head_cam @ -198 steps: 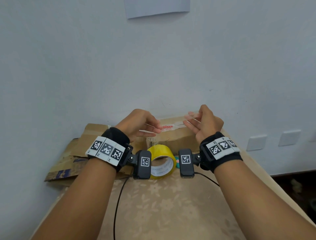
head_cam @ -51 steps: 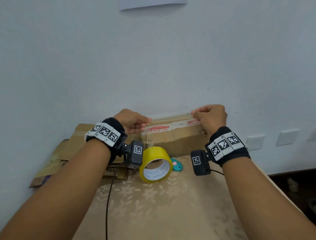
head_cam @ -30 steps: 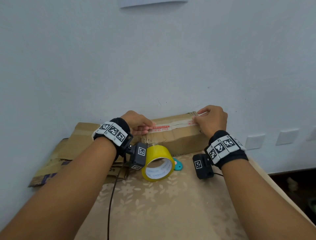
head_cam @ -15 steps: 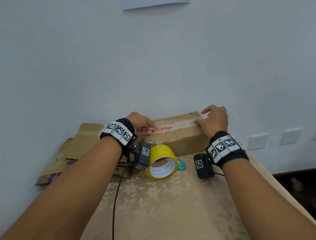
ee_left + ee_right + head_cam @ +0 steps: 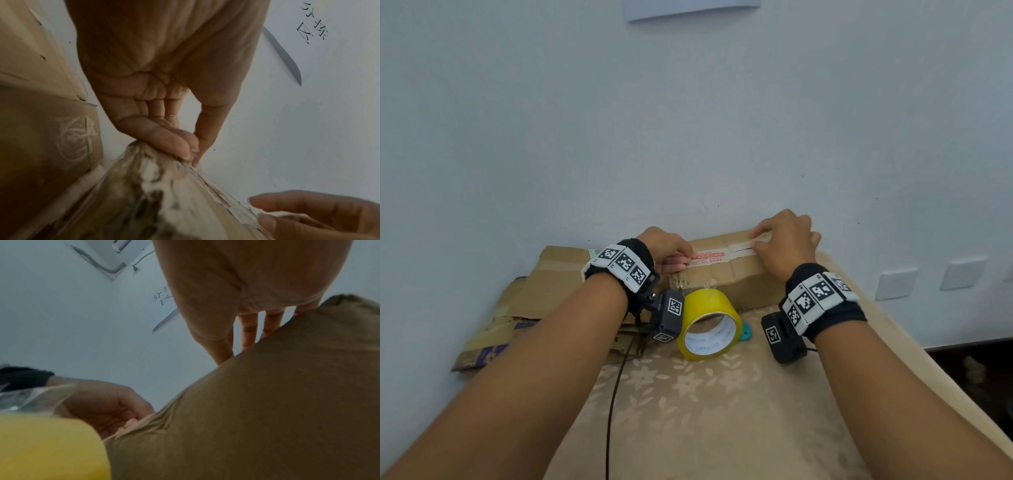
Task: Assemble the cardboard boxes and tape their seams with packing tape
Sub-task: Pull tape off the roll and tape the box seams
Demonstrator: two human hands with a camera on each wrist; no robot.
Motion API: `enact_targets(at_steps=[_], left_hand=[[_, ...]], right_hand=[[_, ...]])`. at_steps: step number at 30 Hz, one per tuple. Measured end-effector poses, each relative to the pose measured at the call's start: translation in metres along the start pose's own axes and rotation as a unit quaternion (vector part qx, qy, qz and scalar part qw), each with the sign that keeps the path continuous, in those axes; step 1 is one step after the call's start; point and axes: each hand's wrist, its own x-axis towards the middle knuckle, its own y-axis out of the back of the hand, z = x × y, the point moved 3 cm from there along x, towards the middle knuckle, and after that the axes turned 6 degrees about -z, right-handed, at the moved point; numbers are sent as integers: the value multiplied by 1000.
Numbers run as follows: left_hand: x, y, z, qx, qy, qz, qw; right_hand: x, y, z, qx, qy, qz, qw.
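Cardboard box point(image 5: 726, 270): set under both hands, against the wall | left hand point(image 5: 669, 248): tape strip point(image 5: 717, 257) end pinched at box's left edge | right hand point(image 5: 786, 245): fingers flat, strip pressed down | tape roll point(image 5: 709, 323): on desk point(image 5: 705, 411), between wrists

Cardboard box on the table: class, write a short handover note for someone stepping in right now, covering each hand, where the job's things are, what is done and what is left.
Left hand: fingers pinch the strip of tape at the left end of the cardboard box.
Right hand: straight fingers press the strip's right end onto the box top.
Yellow tape roll stands on the table in front of the box; flattened cardboard lies to the left.
Done: box assembled, strip laid along the top seam.
Left: smooth the left end down; the other seams are not visible.
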Motion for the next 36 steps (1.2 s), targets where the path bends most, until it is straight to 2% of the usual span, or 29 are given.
enact_targets(at_steps=[6, 11, 15, 19, 24, 29, 33, 36], left_hand=[[1, -2, 2, 6, -5, 3, 1000], [8, 1, -1, 13, 5, 6, 1000], [10, 3, -5, 7, -41, 6, 999], [10, 7, -6, -15, -35, -1, 999], [8, 4, -10, -54, -40, -18, 998], [8, 4, -12, -52, -40, -15, 998], [4, 3, -9, -44, -38, -5, 998], [1, 3, -8, -48, -26, 7, 998]], right_hand=[[0, -19, -21, -9, 70, -100, 992], [-2, -33, -32, 45, 144, -150, 977], [-1, -45, -36, 38, 165, -204, 964], [-2, -44, -41, 10, 161, -277, 947], [-12, -38, -48, -63, 191, -353, 914], [-17, -34, -50, -64, 192, -365, 909], [-13, -29, -45, 84, 125, -314, 937], [-10, -19, -35, 136, 77, -294, 943]])
